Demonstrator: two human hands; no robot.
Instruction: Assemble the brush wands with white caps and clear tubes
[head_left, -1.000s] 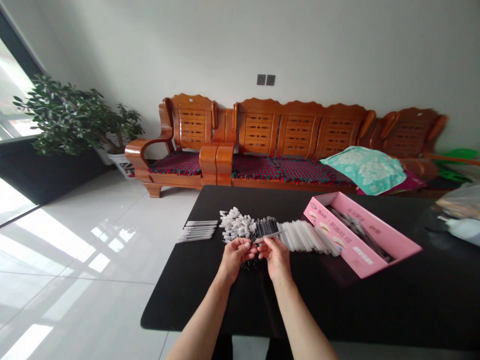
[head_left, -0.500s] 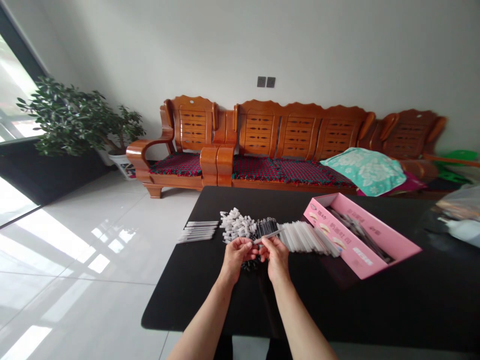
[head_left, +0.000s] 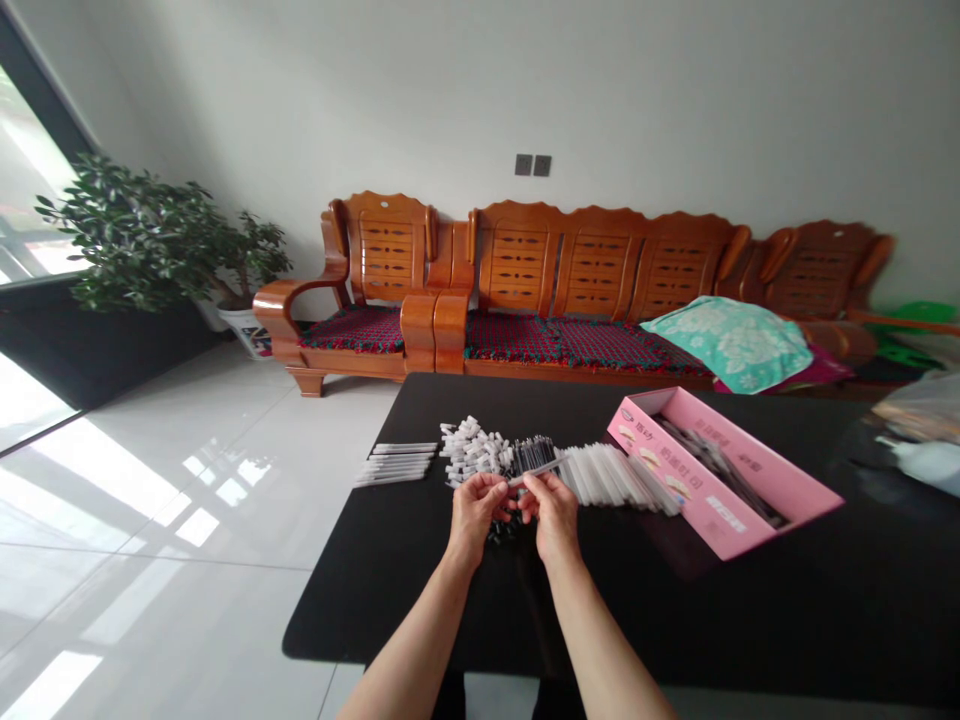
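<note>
Over the black table, my right hand (head_left: 553,510) is closed around a thin grey-white pen (head_left: 547,467), which slants up to the right. My left hand (head_left: 475,508) pinches the pen's left end, close against the right fingertips; the fingers hide the exact joint. Just beyond my hands are a heap of white pen caps (head_left: 474,450), a bundle of dark refills (head_left: 533,452) and a row of translucent white pen barrels (head_left: 607,474). Small black parts (head_left: 501,531) lie partly hidden beneath my hands. Several pens (head_left: 396,463) lie side by side at the left.
A pink open box (head_left: 667,478) with dark grey slender pieces inside stands on the right of the black table (head_left: 390,590). A plastic bag (head_left: 922,415) lies at the far right edge. Behind the table is a wooden sofa (head_left: 517,265) with a green cloth (head_left: 739,340).
My left hand has shifted slightly to the right, nearer my right hand. The right hand and pen have barely moved.
</note>
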